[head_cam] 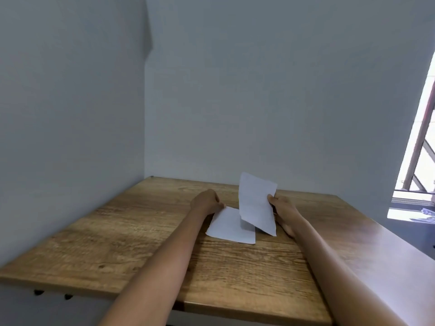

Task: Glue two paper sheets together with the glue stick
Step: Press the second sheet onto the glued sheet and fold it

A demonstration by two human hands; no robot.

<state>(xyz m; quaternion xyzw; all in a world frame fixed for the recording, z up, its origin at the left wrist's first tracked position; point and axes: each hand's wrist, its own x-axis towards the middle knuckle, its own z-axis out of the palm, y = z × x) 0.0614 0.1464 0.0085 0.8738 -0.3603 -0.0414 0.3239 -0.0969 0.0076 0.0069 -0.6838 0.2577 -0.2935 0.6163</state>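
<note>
One white paper sheet [229,228] lies flat on the wooden table [117,231]. My left hand [207,200] rests at that sheet's far left corner, its fingers curled down onto the corner. A second white sheet [255,203] is held up on edge, tilted, above the right part of the flat one. My right hand [281,205] pinches its right edge between thumb and fingers. No glue stick is in view.
The table stands in a corner, with grey walls close behind and to the left. A window [421,149] with a brown grille is at the right, and a dark ledge [414,231] runs beside the table's right edge.
</note>
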